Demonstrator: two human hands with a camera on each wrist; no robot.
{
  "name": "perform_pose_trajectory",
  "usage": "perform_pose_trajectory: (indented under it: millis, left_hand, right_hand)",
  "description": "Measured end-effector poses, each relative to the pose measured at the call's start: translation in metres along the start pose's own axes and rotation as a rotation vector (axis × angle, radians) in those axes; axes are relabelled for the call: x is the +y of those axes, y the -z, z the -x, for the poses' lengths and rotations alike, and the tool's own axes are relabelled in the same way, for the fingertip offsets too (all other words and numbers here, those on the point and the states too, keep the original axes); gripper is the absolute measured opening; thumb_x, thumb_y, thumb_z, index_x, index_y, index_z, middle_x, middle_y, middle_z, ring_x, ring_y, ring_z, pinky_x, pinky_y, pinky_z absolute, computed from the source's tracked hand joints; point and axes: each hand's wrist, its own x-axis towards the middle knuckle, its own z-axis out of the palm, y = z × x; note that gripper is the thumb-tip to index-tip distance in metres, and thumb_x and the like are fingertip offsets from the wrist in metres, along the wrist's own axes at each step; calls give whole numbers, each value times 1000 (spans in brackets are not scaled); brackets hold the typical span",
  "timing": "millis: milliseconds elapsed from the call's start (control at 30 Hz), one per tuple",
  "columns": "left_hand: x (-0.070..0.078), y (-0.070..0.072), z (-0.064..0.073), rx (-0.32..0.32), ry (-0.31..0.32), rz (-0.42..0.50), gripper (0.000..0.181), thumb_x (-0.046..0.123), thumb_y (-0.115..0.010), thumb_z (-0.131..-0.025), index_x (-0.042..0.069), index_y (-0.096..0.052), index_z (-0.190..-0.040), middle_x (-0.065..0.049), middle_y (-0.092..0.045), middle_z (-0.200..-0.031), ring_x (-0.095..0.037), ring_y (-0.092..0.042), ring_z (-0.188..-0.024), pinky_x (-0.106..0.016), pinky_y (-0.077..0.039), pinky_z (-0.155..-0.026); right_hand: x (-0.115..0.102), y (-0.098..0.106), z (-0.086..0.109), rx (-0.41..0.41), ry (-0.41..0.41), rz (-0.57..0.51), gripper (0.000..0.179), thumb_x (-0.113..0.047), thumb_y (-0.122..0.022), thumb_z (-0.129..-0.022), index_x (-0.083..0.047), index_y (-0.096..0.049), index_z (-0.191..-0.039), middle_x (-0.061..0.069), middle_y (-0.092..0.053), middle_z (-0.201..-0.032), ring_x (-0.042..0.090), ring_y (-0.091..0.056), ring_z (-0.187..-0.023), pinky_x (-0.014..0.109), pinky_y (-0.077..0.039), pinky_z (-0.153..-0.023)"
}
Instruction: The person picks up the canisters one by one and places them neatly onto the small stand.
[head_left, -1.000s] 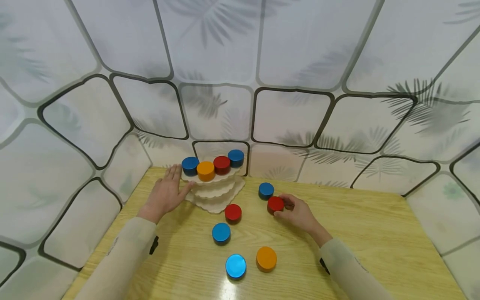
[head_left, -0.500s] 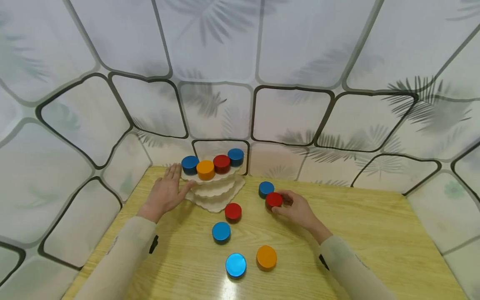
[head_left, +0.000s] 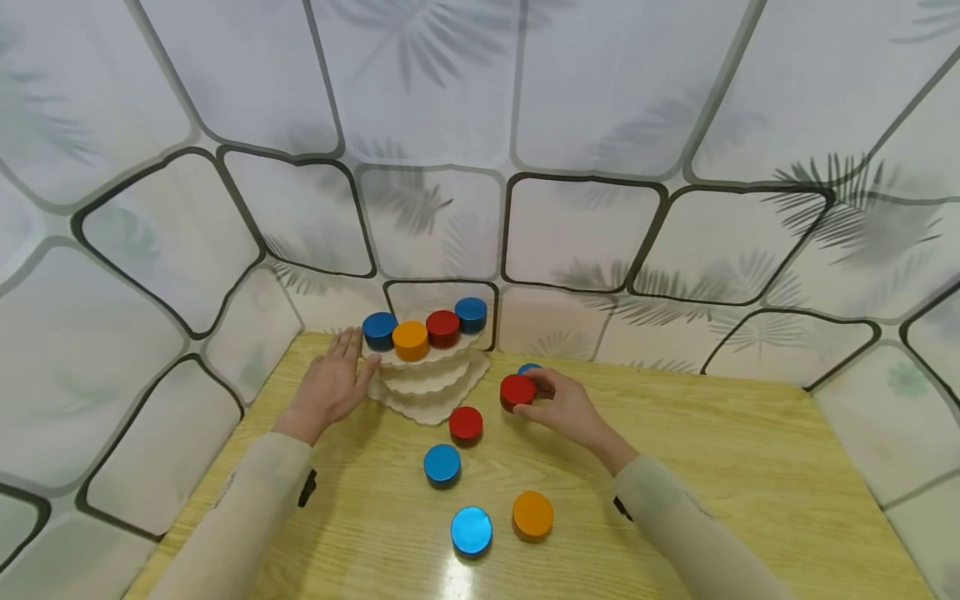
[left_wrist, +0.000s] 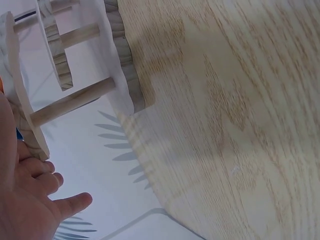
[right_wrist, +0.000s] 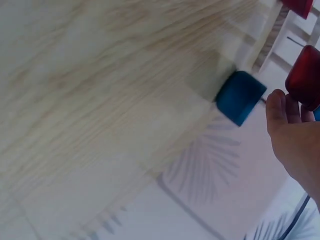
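My right hand [head_left: 570,412] pinches a round red block [head_left: 517,392] between thumb and fingers, held up off the table. Behind it a blue block [head_left: 529,367] is partly hidden; the right wrist view shows that blue block [right_wrist: 240,97] standing on the table below the red one. My left hand [head_left: 330,379] lies with straight fingers along the left side of a scalloped, three-tier wooden stand [head_left: 431,410]. In the left wrist view the fingertips touch the top tier's edge [left_wrist: 35,142]. That tier carries blue [head_left: 379,332], orange [head_left: 411,341], red [head_left: 443,329] and blue [head_left: 471,315] blocks.
In front of the stand on the wooden table [head_left: 675,450] sit a red block [head_left: 467,427], two blue blocks, one nearer the stand [head_left: 442,465] and one further forward [head_left: 472,532], and an orange block [head_left: 533,517]. A patterned cloth wall [head_left: 585,242] closes off the back and sides.
My right hand has lifted the red block and carried it left towards the stand, now covering part of the blue block behind. The left hand stays at the stand, its thumb shifted slightly.
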Motion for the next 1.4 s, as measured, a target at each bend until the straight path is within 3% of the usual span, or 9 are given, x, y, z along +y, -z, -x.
perform_pose_trajectory:
  millis: [200,567,900,1400]
  left_hand:
    - [-1,0,0,2,-3,9,75,46,-24,-116,-12,-14,-163,-35,-18,-170,-54,-19,-158,-69,-30,-123]
    - [-1,-2,-1,12,-9,21,76,46,-25,-116,-12,-14,-163,-35,-18,-170,-54,-20,-158,-67,-29,-124]
    - [0,-2,-1,29,-18,28,75,44,-28,-116,-13,-16,-163,-36,-20,-169,-55,-21,-157,-65,-29,-125]
    - [0,-2,-1,41,-20,28,74,43,-30,-116,-14,-19,-162,-36,-21,-169,-54,-24,-156,-64,-31,-125]
  right_hand:
    - [-17,-19,-8,-18,43,20,57,-21,-86,-89,-6,-65,-139,11,-72,-129,26,-70,-111,45,-59,-102]
    - [-48,-51,-17,-72,23,-7,58,-26,-87,-88,-9,-66,-139,5,-73,-126,23,-68,-111,40,-59,-100]
    - [-59,-70,-27,-113,34,-33,59,-29,-85,-90,-11,-63,-142,5,-72,-128,24,-66,-113,39,-59,-99]
    - [-76,-95,-39,-105,56,-28,57,-26,-84,-91,-10,-64,-142,7,-71,-130,24,-65,-110,34,-58,-96]
